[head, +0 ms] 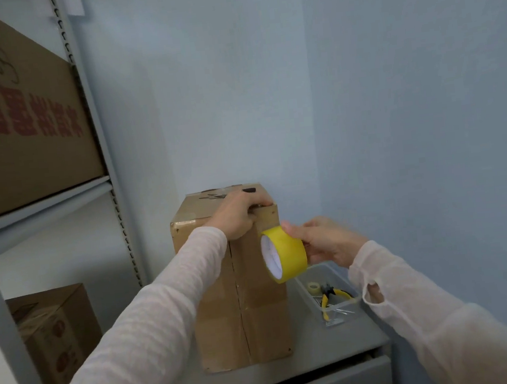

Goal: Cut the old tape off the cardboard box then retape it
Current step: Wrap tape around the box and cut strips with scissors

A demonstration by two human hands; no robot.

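Observation:
A tall brown cardboard box stands upright on a grey cabinet top, with a flap seam running down its near face. My left hand grips the box's top front edge, fingers curled over it. My right hand holds a yellow tape roll with a white core against the upper right part of that face, thumb on the roll's top. No strip of tape on the box can be made out.
A clear plastic tray to the right of the box holds a small clear tape roll and yellow-handled pliers. A metal shelf rack at left carries a large printed carton; a smaller carton sits lower. Walls close in behind and right.

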